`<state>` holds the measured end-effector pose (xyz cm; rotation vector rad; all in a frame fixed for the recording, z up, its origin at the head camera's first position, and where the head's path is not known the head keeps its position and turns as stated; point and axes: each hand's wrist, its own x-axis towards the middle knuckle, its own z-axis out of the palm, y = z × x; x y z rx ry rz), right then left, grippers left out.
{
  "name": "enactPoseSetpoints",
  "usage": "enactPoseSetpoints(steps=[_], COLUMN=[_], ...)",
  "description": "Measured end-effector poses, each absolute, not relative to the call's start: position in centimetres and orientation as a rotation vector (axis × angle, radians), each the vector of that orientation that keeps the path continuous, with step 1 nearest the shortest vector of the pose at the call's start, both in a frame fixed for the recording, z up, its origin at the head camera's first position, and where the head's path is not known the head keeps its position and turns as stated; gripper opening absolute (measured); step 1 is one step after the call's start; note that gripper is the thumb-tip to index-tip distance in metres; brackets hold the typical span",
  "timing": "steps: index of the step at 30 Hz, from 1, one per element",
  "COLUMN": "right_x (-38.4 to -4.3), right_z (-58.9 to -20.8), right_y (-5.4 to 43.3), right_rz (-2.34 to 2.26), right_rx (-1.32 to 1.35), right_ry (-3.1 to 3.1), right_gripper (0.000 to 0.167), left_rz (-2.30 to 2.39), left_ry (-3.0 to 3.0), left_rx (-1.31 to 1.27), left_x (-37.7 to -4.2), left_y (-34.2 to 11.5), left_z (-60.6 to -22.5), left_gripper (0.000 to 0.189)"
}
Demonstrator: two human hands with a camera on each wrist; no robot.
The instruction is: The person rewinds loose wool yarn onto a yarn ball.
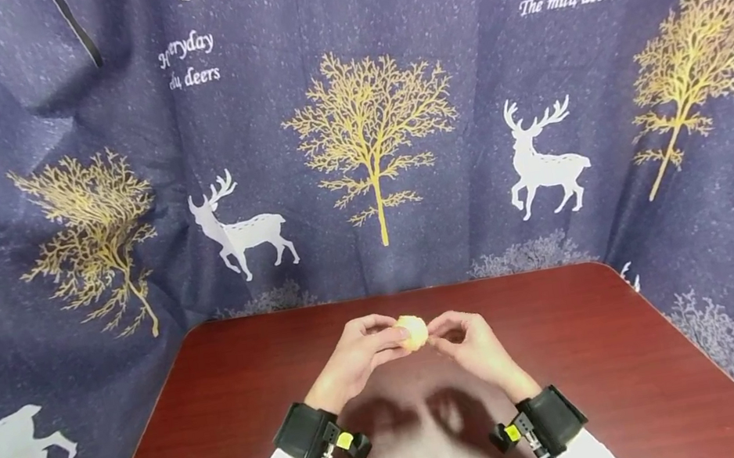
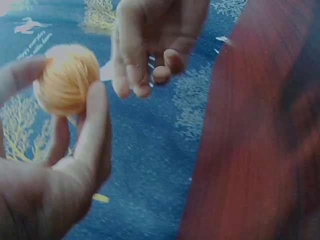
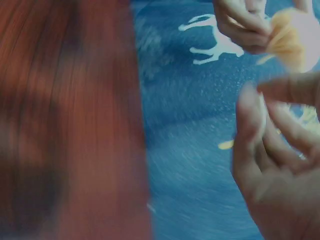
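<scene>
A small ball of yellow-orange yarn [image 1: 414, 332] is held above the table by my left hand [image 1: 362, 352]. In the left wrist view the thumb and fingers grip the yarn ball [image 2: 69, 82] from its sides, and wound strands show on it. My right hand [image 1: 475, 343] is raised just right of the ball, fingers bent toward it. The right wrist view shows its thumb and index fingertips close together, below the yarn ball [image 3: 289, 45]. Blur hides whether a strand lies between them.
A dark red wooden table [image 1: 235, 391] with rounded far corners lies under both hands. Behind it hangs a blue cloth [image 1: 415, 261] printed with deer and trees. Black bands with small cameras wrap the left wrist [image 1: 308, 435] and the right wrist [image 1: 552, 420].
</scene>
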<state>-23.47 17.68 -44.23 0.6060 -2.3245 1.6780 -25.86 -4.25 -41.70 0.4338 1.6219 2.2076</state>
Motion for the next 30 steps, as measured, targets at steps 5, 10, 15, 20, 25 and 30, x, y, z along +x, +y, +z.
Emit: enactPoseSetpoints(steps=[5, 10, 15, 20, 25, 30], right_x=[-22.5, -23.0, -24.6, -27.3, -29.6, -30.8], right_z=[-43.3, -42.9, -43.8, -45.4, -47.1, -48.3], right_y=[17.1, 16.3, 16.0, 15.4, 14.8, 14.4], right_rz=[1.174, 1.298, 1.56, 1.452, 1.182, 0.925], right_rx=[0.851, 1.044, 0.891, 0.774, 0.679, 0.614], right_ry=[-2.261, -2.296, -2.434, -2.598, -2.722, -2.808], right_gripper=[0.057, 0.059, 0.046, 0.043, 0.046, 0.039], left_rz=[2.158, 2.068, 1.987, 1.673, 1.342, 1.175], left_ry=[1.65, 1.648, 1.83, 2.374, 2.74, 2.87], left_rx=[0.258, 0.284, 0.353, 0.551, 0.659, 0.648], left_x=[-26.0, -26.1, -26.5, -27.9, -29.9, -31.1], left_y=[-4.6, -4.8, -5.2, -4.9, -3.7, -3.0], left_z=[-42.3, -42.6, -43.2, -44.3, -46.1, -48.2], left_gripper=[0.022, 0.026, 0.028, 0.03, 0.031, 0.03])
